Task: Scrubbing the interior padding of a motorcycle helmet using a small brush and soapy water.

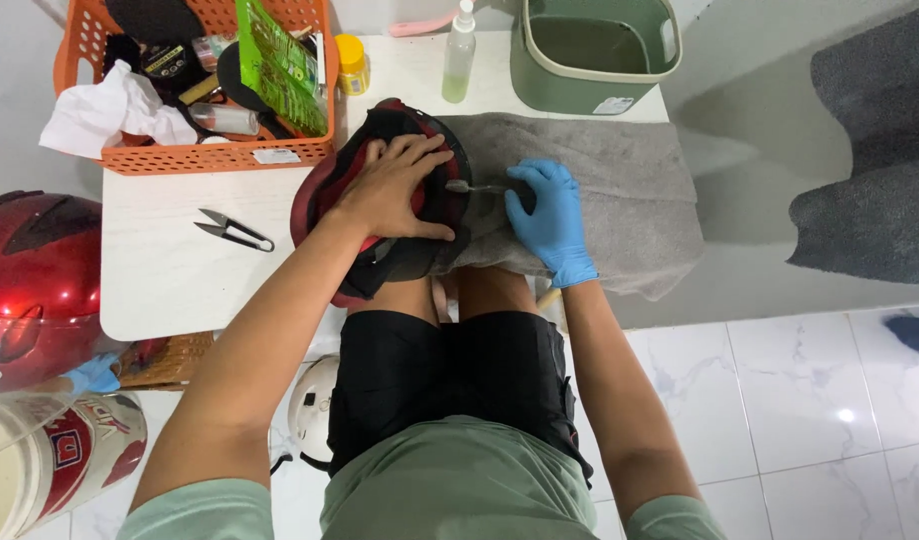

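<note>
1. Head view, centre of the frame: the left hand (395,190), bare, lies flat with fingers spread on a black and red helmet liner (380,215) and presses it down at the near edge of a white table (170,270).
2. Right of centre: the right hand (550,215), in a blue glove, is closed in a pinch on a thin metal tool (475,187) whose tip touches the liner's right edge.
3. Beneath both, a grey towel (610,190) is spread over the table's right part and hangs over its near edge.
4. Left of the liner: small black thread snips (235,231) lie on the bare tabletop, apart from the hand.
5. Upper left: an orange basket (195,155) holds a white cloth (115,110), a green packet (280,65) and small bottles.
6. Upper centre: a small yellow-capped jar (353,65) and a clear spray bottle (460,55) stand just beside the basket.
7. Upper right: a green tub (595,85) stands at the far edge of the table.
8. Left edge: a glossy red helmet (30,270) sits beside the table; a white and red helmet (60,455) lies below it.
</note>
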